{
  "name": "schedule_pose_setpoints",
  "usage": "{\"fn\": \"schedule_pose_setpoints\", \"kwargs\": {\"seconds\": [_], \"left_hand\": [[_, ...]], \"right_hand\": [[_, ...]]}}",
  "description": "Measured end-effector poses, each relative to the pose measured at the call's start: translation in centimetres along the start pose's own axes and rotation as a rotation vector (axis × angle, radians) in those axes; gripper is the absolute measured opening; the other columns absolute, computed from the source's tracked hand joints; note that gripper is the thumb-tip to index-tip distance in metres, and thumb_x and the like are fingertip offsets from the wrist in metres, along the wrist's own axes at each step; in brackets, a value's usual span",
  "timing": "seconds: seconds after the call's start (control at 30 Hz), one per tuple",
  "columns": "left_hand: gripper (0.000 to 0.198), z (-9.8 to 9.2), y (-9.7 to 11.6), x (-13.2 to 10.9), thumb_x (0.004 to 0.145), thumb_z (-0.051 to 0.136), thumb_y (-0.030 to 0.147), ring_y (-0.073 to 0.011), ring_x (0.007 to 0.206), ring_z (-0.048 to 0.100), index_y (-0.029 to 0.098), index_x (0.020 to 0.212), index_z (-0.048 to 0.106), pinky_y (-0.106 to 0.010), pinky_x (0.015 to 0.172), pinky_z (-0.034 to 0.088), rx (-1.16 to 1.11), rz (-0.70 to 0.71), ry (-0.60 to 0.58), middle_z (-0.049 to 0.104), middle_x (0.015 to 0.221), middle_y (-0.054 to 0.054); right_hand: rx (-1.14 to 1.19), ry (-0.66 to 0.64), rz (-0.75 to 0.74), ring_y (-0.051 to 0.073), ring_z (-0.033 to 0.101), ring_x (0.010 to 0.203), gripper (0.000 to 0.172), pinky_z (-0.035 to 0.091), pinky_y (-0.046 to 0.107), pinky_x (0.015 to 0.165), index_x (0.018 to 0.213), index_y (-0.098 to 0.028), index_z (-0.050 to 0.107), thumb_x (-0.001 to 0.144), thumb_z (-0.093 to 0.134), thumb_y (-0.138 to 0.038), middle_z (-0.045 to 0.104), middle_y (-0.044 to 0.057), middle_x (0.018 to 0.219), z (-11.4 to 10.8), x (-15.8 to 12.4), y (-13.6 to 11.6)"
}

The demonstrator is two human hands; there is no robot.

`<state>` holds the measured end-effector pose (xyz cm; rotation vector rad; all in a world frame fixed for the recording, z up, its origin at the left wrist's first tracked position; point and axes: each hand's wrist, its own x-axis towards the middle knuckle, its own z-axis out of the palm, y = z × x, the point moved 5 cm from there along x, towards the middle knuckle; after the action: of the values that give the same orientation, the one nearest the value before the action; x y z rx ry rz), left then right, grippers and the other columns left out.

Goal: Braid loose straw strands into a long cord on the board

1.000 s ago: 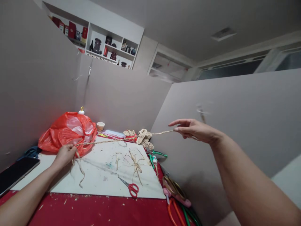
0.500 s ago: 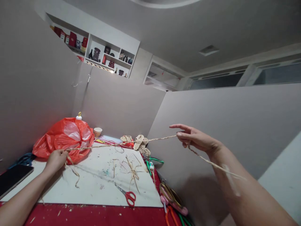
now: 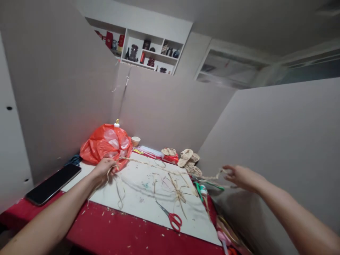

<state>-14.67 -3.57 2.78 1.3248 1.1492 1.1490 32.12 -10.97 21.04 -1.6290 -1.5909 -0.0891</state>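
A long twisted straw cord [image 3: 159, 165] hangs slightly slack between my two hands, above a white board [image 3: 127, 198]. My left hand [image 3: 105, 169] is closed on one end, in front of the red plastic bag, with loose strands dangling below it. At the right, my right hand [image 3: 239, 177] pinches the cord near its other end. Red-handled scissors [image 3: 174, 220] lie on the board, near a tied bundle of straw strips [image 3: 178, 193].
A red plastic bag [image 3: 98, 145] and a black phone [image 3: 53, 184] are at the left. Behind the board stand a paper cup [image 3: 135, 141] and woven straw pieces [image 3: 187, 159]. Green-handled tools [image 3: 198, 189] lie along the right edge, beside grey partitions [image 3: 278, 141].
The view has swung left, and the scene sits further right. My right hand has come lower and its fingers have drawn together. The cord has gone from taut to sagging.
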Motion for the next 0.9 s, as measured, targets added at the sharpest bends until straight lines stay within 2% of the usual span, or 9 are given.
{"fn": "schedule_pose_setpoints", "kwargs": {"seconds": [0.07,0.13,0.27,0.33,0.37,0.53,0.63,0.77,0.9], "left_hand": [[0.025,1.2,0.5,-0.7,0.066,0.055,0.035,-0.0077,0.04,0.041,0.011,0.061,0.059,-0.019,0.044,0.032,-0.009,-0.005,-0.107,0.048,0.044,0.001],[0.027,2.5,1.1,-1.5,0.068,0.056,0.036,-0.0073,0.039,0.04,0.01,0.066,0.063,-0.019,0.044,0.033,-0.018,-0.01,-0.222,0.047,0.043,0.002],[0.029,4.8,2.1,-3.6,0.073,0.057,0.038,-0.0062,0.04,0.042,0.01,0.071,0.063,-0.018,0.042,0.033,-0.075,-0.01,-0.481,0.051,0.05,0.001],[0.027,5.5,2.4,-4.3,0.074,0.058,0.037,-0.0059,0.041,0.044,0.011,0.069,0.061,-0.018,0.043,0.034,-0.101,-0.01,-0.556,0.053,0.055,0.0],[0.026,5.7,2.5,-4.5,0.074,0.058,0.037,-0.006,0.041,0.045,0.011,0.068,0.061,-0.018,0.043,0.035,-0.11,-0.005,-0.578,0.053,0.056,0.0],[0.025,5.8,2.7,-4.9,0.077,0.056,0.034,-0.0076,0.043,0.046,0.011,0.074,0.064,-0.019,0.045,0.037,-0.102,0.033,-0.568,0.05,0.05,0.002],[0.024,6.2,2.8,-5.0,0.075,0.057,0.032,-0.009,0.053,0.051,0.01,0.076,0.067,-0.02,0.053,0.041,-0.106,0.056,-0.555,0.059,0.059,-0.003],[0.024,7.7,3.0,-5.6,0.073,0.059,0.032,-0.013,0.065,0.058,0.01,0.074,0.067,-0.025,0.065,0.045,-0.214,0.003,-0.601,0.067,0.078,-0.01],[0.023,9.6,3.3,-6.4,0.07,0.063,0.034,-0.0164,0.066,0.06,0.011,0.067,0.062,-0.03,0.067,0.046,-0.334,-0.081,-0.622,0.067,0.076,-0.011]], "right_hand": [[-0.002,-0.051,-0.052,0.017,0.045,0.051,0.018,0.028,0.03,0.049,0.056,-0.021,0.066,0.049,0.076,-0.008,0.056,0.007,0.056,3.6,-1.3,-1.4],[0.043,-0.102,-0.142,0.018,0.052,0.061,0.017,0.037,0.031,0.057,0.075,-0.026,0.07,0.06,0.071,-0.018,0.064,0.008,0.081,7.3,-3.3,-4.6],[0.37,-0.266,-0.37,0.016,0.053,0.06,0.024,0.044,0.034,0.064,0.098,-0.029,0.069,0.075,0.061,-0.025,0.067,0.006,0.095,13.8,-7.8,-13.1],[0.426,-0.339,-0.431,0.017,0.056,0.068,0.041,0.045,0.034,0.069,0.113,-0.032,0.062,0.074,0.062,-0.023,0.062,0.006,0.113,16.3,-8.9,-15.7],[0.404,-0.355,-0.462,0.017,0.057,0.07,0.042,0.044,0.035,0.071,0.114,-0.031,0.062,0.074,0.062,-0.022,0.063,0.007,0.111,17.2,-9.1,-16.4],[0.351,-0.57,-0.39,0.014,0.053,0.056,0.018,0.042,0.028,0.058,0.09,-0.022,0.071,0.076,0.059,-0.023,0.066,0.003,0.066,20.5,-8.9,-15.6],[0.554,-0.662,-0.248,0.011,0.05,0.051,0.025,0.039,0.023,0.051,0.101,-0.02,0.067,0.078,0.058,-0.026,0.065,0.001,0.062,20.9,-9.2,-14.8],[0.871,-0.662,-0.035,0.007,0.041,0.042,0.016,0.032,0.02,0.041,0.079,-0.016,0.065,0.076,0.063,-0.032,0.063,0.0,0.063,20.7,-9.9,-14.6],[1.249,-0.699,0.15,0.007,0.04,0.042,0.012,0.032,0.02,0.042,0.071,-0.017,0.058,0.072,0.066,-0.026,0.058,-0.002,0.061,20.7,-11.0,-15.0]]}}
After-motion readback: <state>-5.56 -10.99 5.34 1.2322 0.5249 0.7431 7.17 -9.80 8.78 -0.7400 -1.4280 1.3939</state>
